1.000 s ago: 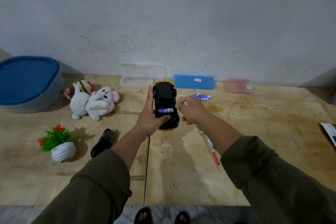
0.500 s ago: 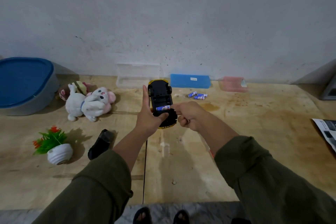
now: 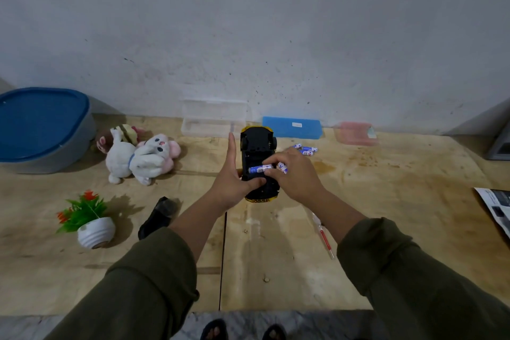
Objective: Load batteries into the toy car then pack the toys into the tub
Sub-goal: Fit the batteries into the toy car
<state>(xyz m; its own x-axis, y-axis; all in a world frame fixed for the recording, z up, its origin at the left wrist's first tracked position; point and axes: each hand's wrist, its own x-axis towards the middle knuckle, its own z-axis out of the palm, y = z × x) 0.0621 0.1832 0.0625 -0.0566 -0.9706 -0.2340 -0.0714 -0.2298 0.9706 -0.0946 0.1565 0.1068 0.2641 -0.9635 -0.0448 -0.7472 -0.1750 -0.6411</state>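
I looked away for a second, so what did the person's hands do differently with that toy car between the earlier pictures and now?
The right hand, which hovered beside the upturned black-and-yellow toy car with a small blue-and-white battery in its grip, moved left onto the car's underside; its fingertips now press the battery already in the compartment. The left hand still holds the car. The loose batteries and plush toys stayed put.

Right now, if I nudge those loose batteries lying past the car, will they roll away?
Probably. The loose batteries are small smooth cylinders lying on their sides on the flat wooden table, so a nudge likely rolls them. They look light, and nothing beside them would stop them.
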